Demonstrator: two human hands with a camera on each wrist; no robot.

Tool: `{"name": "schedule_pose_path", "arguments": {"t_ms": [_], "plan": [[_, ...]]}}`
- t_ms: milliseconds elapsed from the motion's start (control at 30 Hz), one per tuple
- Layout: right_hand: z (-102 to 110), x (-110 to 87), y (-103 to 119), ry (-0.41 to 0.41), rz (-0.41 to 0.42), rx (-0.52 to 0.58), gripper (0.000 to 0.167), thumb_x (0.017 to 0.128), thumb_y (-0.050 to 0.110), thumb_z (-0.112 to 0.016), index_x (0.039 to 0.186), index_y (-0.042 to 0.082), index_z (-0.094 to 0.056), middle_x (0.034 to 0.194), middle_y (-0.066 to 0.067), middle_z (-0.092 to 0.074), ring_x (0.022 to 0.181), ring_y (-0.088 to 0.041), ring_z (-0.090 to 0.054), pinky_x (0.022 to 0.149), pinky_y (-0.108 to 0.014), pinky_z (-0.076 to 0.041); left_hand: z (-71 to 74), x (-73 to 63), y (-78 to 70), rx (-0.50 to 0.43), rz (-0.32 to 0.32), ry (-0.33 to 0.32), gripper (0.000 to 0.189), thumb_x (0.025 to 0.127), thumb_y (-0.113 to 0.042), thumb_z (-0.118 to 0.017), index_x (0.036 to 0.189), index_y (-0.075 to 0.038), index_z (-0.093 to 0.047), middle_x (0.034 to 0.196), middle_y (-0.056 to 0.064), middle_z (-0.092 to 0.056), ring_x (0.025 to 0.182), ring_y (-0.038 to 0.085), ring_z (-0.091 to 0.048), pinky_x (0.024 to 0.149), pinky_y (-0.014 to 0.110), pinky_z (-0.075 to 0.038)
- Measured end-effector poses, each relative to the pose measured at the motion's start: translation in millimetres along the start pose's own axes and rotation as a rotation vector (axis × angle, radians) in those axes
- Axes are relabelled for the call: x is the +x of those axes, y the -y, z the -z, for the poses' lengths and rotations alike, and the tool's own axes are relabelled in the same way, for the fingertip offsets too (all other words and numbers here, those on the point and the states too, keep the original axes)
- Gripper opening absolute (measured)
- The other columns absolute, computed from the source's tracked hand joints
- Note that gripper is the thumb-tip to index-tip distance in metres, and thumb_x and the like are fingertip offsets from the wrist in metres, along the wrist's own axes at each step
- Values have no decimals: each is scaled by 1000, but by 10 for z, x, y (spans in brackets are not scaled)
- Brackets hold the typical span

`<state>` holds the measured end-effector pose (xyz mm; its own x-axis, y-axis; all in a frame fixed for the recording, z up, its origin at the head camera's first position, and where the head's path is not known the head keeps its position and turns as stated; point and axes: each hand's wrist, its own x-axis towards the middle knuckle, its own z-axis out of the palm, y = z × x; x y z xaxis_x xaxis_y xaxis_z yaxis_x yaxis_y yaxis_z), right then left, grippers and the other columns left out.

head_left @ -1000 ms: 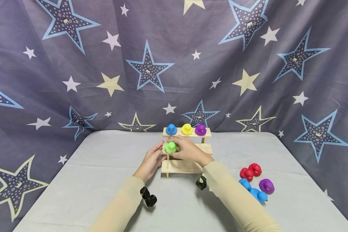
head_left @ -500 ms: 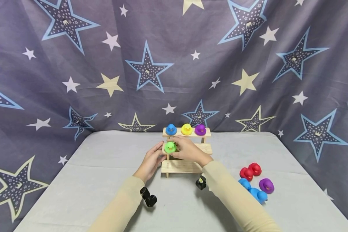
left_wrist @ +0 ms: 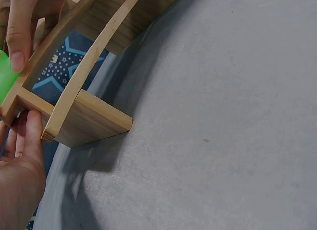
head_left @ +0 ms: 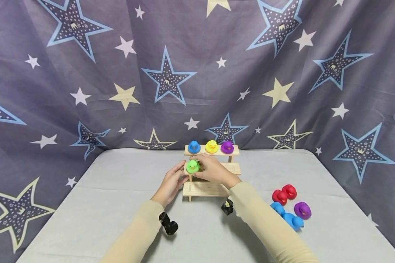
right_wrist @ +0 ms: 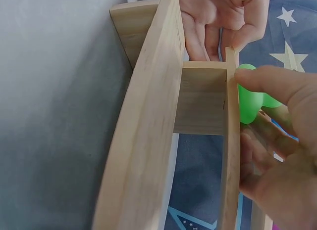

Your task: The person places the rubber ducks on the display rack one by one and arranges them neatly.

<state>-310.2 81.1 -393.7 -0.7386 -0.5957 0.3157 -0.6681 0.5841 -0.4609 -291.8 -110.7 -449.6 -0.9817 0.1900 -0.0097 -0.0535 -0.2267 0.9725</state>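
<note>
A small green rubber duck [head_left: 192, 167] stands at the left end of the middle tier of a wooden three-step stand [head_left: 205, 189]. My right hand [head_left: 214, 171] comes from the right and pinches the duck between thumb and fingers; its thumb lies against the duck in the right wrist view. My left hand [head_left: 171, 184] is at the stand's left end, its fingers [left_wrist: 32, 133] extended against the side panel under the middle tier. On the top tier sit a blue duck [head_left: 194, 147], a yellow duck [head_left: 212, 147] and a purple duck [head_left: 227, 147].
On the grey table [head_left: 118, 197], right of my right forearm, lie two red ducks [head_left: 284, 194], blue ducks [head_left: 291, 220] and a purple duck [head_left: 303, 210]. A star-patterned curtain [head_left: 197, 73] hangs behind the table. Black wrist cameras [head_left: 168, 223] jut from both sleeves.
The green duck has shifted very slightly left on the middle tier with my right hand on it. My left hand has stayed at the stand's end.
</note>
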Motion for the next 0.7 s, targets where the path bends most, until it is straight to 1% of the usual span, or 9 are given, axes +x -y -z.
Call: {"name": "schedule_pose_path", "arguments": {"t_ms": [233,333,400,567,700], "plan": [[-2,-2,-8,-3,8,3,57,86,14,-79,137,1,-57,127,-13,-62,108,-24,-60,96,-36,-54,1,3,8,8,0,-3,58,102,-7,-45,157,-3,-29,158,17,-32,139,32,-40,114,35,-42],[2,-5,-17,-2,13,22,57,87,14,-79,137,1,-57,128,-13,-62,108,-24,-61,95,-36,-55,-1,1,5,10,-2,2,58,102,-8,-45,157,-3,-28,158,17,-32,140,32,-39,114,35,-41],[6,-12,-20,4,10,55,58,87,12,-79,138,0,-56,128,-14,-62,107,-25,-62,95,-37,-56,-6,0,2,5,-2,0,58,101,-7,-45,157,-3,-28,158,17,-32,140,32,-39,114,35,-41],[29,-48,-22,29,-29,169,61,87,8,-78,142,-1,-52,131,-14,-60,110,-27,-64,94,-36,-58,-14,-3,1,-8,-10,-11,59,100,-6,-45,157,-2,-29,158,17,-32,140,32,-40,113,35,-42],[58,-86,-28,36,-34,215,63,87,6,-77,144,-2,-50,134,-16,-59,113,-30,-64,95,-35,-58,-24,-14,1,-11,-16,-13,58,101,-6,-44,156,-1,-29,158,17,-32,140,32,-40,113,35,-43]]}}
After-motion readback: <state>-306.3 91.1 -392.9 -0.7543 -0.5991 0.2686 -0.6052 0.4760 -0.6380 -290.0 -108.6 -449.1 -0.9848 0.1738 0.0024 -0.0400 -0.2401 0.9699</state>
